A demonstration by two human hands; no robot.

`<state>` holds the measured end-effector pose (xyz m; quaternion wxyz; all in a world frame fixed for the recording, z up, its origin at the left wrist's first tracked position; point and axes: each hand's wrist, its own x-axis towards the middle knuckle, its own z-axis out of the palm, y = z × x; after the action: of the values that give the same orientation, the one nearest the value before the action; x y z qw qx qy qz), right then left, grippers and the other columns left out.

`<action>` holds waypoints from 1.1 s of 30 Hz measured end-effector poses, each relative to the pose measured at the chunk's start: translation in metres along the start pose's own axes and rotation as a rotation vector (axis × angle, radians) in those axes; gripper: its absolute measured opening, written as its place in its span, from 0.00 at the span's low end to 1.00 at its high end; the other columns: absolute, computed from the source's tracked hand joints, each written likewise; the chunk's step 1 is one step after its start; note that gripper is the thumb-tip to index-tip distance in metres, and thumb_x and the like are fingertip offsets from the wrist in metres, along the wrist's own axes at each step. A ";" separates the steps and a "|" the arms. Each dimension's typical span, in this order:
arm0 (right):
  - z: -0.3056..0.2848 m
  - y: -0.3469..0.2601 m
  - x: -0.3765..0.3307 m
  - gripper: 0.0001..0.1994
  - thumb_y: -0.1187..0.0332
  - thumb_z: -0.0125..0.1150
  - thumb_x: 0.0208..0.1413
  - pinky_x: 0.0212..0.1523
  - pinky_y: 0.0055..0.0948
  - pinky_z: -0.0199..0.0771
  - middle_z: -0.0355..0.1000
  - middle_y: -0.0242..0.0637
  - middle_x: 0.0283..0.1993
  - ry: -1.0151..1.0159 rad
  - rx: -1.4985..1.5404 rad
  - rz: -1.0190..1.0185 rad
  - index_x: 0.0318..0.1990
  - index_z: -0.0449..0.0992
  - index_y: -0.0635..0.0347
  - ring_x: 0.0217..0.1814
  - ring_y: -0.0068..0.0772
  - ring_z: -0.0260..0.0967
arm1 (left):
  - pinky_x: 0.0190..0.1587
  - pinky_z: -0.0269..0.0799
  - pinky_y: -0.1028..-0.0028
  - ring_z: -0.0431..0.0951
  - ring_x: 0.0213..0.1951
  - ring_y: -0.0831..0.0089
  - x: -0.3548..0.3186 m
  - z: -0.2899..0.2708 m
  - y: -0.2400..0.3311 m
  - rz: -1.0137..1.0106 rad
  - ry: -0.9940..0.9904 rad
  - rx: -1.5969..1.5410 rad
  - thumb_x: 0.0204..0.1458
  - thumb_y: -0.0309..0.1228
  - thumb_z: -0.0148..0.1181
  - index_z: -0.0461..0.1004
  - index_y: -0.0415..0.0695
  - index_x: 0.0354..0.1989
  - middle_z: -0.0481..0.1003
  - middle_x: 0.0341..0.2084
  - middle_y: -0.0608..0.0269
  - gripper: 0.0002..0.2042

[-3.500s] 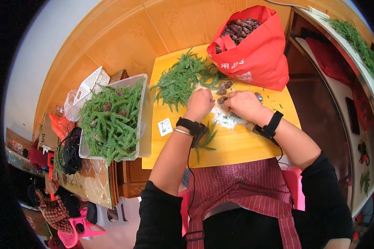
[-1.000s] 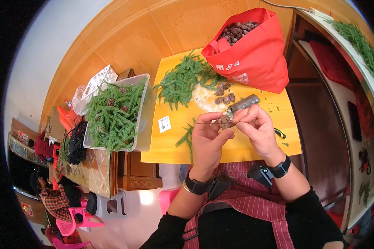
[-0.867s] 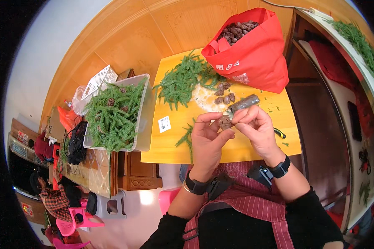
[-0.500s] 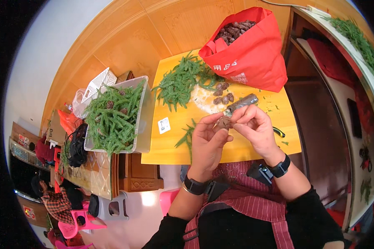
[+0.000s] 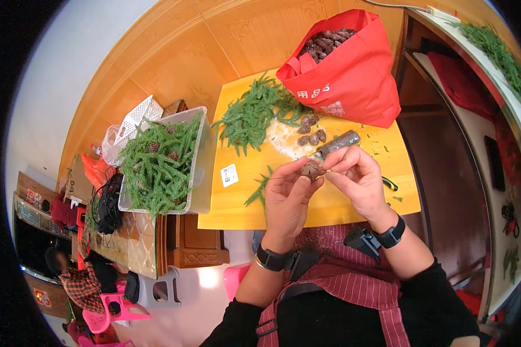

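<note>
One pinecone [image 5: 313, 169] is now raised between the hands above the near table [image 5: 237, 209], away from the loose cones [image 5: 314, 140], so work seems centred on it.
Left hand [image 5: 287, 199] grips it; right hand [image 5: 360, 186] narrows at its right side, exact hold unclear. Far right, a red bag [image 5: 353, 81] holds brown cones [image 5: 329, 43]; left, a clear bin [image 5: 201, 179] holds green sprigs [image 5: 159, 173].

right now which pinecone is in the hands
The pinecone held between the left hand and right hand; the others in view lie on the yellow table, in the red bag or among the boxed greenery.
</note>
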<state>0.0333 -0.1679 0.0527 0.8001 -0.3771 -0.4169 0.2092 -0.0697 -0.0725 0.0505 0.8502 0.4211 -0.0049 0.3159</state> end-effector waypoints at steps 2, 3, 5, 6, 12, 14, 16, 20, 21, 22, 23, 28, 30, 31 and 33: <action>0.000 0.001 0.000 0.10 0.85 0.52 0.46 0.47 0.23 0.64 0.65 0.38 0.38 -0.011 -0.013 -0.006 0.29 0.63 0.59 0.42 0.24 0.64 | 0.48 0.71 0.69 0.71 0.45 0.69 0.001 0.000 0.000 0.068 0.012 0.086 0.51 0.19 0.49 0.65 0.38 0.47 0.69 0.43 0.54 0.13; 0.000 0.001 0.000 0.10 0.85 0.52 0.46 0.46 0.23 0.64 0.65 0.38 0.38 -0.012 -0.015 -0.004 0.29 0.63 0.59 0.42 0.24 0.64 | 0.48 0.71 0.69 0.71 0.45 0.69 0.001 0.000 0.001 0.067 0.011 0.086 0.51 0.19 0.49 0.65 0.38 0.47 0.69 0.43 0.54 0.13; -0.001 0.003 0.000 0.10 0.85 0.52 0.46 0.46 0.23 0.64 0.65 0.39 0.38 -0.013 -0.017 -0.002 0.29 0.63 0.59 0.43 0.24 0.64 | 0.48 0.70 0.68 0.70 0.45 0.67 0.001 0.001 0.001 0.100 0.031 0.129 0.51 0.19 0.49 0.65 0.38 0.46 0.68 0.43 0.53 0.13; 0.000 0.003 0.000 0.10 0.86 0.52 0.46 0.46 0.23 0.64 0.65 0.38 0.38 -0.010 -0.010 -0.003 0.29 0.63 0.59 0.43 0.24 0.64 | 0.48 0.70 0.68 0.70 0.45 0.67 0.000 0.000 0.001 0.100 0.030 0.129 0.51 0.19 0.49 0.65 0.38 0.46 0.68 0.43 0.53 0.13; -0.001 0.007 0.000 0.08 0.85 0.53 0.47 0.46 0.24 0.64 0.66 0.38 0.37 0.008 0.037 -0.020 0.29 0.64 0.60 0.43 0.25 0.64 | 0.45 0.72 0.70 0.71 0.46 0.64 0.001 -0.001 -0.001 0.116 -0.012 0.128 0.56 0.26 0.44 0.65 0.40 0.44 0.66 0.45 0.51 0.09; 0.000 0.005 -0.001 0.07 0.84 0.53 0.47 0.46 0.24 0.65 0.66 0.39 0.37 0.020 0.045 -0.030 0.29 0.66 0.61 0.42 0.25 0.65 | 0.43 0.73 0.72 0.71 0.45 0.64 0.000 0.002 0.001 0.099 0.000 0.140 0.57 0.29 0.44 0.64 0.40 0.43 0.67 0.44 0.51 0.09; -0.001 0.007 0.000 0.07 0.84 0.53 0.47 0.46 0.24 0.65 0.65 0.38 0.37 0.008 0.020 -0.043 0.30 0.66 0.62 0.42 0.24 0.64 | 0.41 0.73 0.73 0.71 0.44 0.65 0.001 0.000 0.002 0.079 0.004 0.134 0.57 0.30 0.43 0.64 0.41 0.43 0.67 0.44 0.52 0.09; -0.001 0.007 -0.001 0.07 0.84 0.54 0.47 0.45 0.24 0.65 0.65 0.38 0.37 0.019 0.019 -0.034 0.31 0.66 0.62 0.42 0.24 0.64 | 0.36 0.71 0.77 0.72 0.39 0.69 0.000 0.002 0.003 0.026 0.008 0.102 0.58 0.33 0.43 0.63 0.42 0.42 0.68 0.42 0.53 0.09; -0.001 0.005 0.000 0.06 0.84 0.54 0.47 0.45 0.23 0.66 0.65 0.38 0.37 0.015 0.017 -0.020 0.31 0.66 0.63 0.42 0.24 0.64 | 0.36 0.71 0.77 0.72 0.39 0.69 0.000 0.002 0.003 0.025 0.007 0.102 0.58 0.33 0.43 0.63 0.42 0.42 0.68 0.42 0.53 0.09; -0.001 0.004 0.000 0.06 0.84 0.54 0.47 0.44 0.23 0.66 0.65 0.38 0.38 0.011 0.014 -0.005 0.31 0.66 0.63 0.41 0.24 0.65 | 0.35 0.70 0.77 0.71 0.37 0.69 0.001 0.002 0.003 0.017 0.002 0.096 0.58 0.34 0.42 0.63 0.42 0.41 0.68 0.42 0.53 0.09; -0.001 0.002 0.001 0.06 0.84 0.54 0.47 0.44 0.23 0.66 0.65 0.38 0.38 0.012 0.014 -0.004 0.31 0.66 0.63 0.41 0.24 0.65 | 0.34 0.69 0.78 0.71 0.36 0.70 0.001 0.001 0.002 0.008 -0.003 0.089 0.58 0.34 0.42 0.63 0.42 0.41 0.68 0.41 0.53 0.10; -0.002 -0.006 0.004 0.06 0.83 0.53 0.47 0.40 0.18 0.64 0.65 0.37 0.37 -0.017 0.052 0.110 0.31 0.65 0.62 0.38 0.20 0.63 | 0.35 0.68 0.78 0.70 0.35 0.69 0.002 -0.001 0.002 -0.016 -0.025 0.062 0.58 0.35 0.43 0.63 0.42 0.41 0.69 0.40 0.54 0.10; -0.002 -0.008 0.005 0.06 0.83 0.53 0.47 0.40 0.18 0.63 0.65 0.36 0.37 -0.016 0.034 0.132 0.31 0.66 0.62 0.38 0.20 0.63 | 0.35 0.67 0.78 0.70 0.35 0.69 0.002 -0.002 0.003 -0.026 -0.032 0.043 0.57 0.35 0.43 0.63 0.42 0.41 0.69 0.40 0.54 0.10; -0.002 -0.009 0.005 0.06 0.83 0.53 0.47 0.39 0.18 0.63 0.65 0.36 0.37 -0.016 0.014 0.153 0.31 0.66 0.63 0.38 0.20 0.63 | 0.35 0.67 0.78 0.70 0.35 0.69 0.002 -0.002 0.003 -0.032 -0.033 0.034 0.57 0.35 0.43 0.63 0.42 0.41 0.69 0.40 0.54 0.10; -0.004 -0.009 0.005 0.05 0.83 0.53 0.47 0.39 0.18 0.63 0.65 0.36 0.37 -0.015 0.003 0.159 0.31 0.67 0.63 0.38 0.20 0.63 | 0.36 0.67 0.78 0.70 0.35 0.69 0.002 -0.002 0.003 -0.040 -0.034 0.025 0.57 0.36 0.43 0.63 0.42 0.41 0.69 0.40 0.54 0.10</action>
<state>0.0398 -0.1721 0.0602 0.7784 -0.4064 -0.3913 0.2753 -0.0701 -0.0691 0.0517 0.8507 0.4371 -0.0069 0.2919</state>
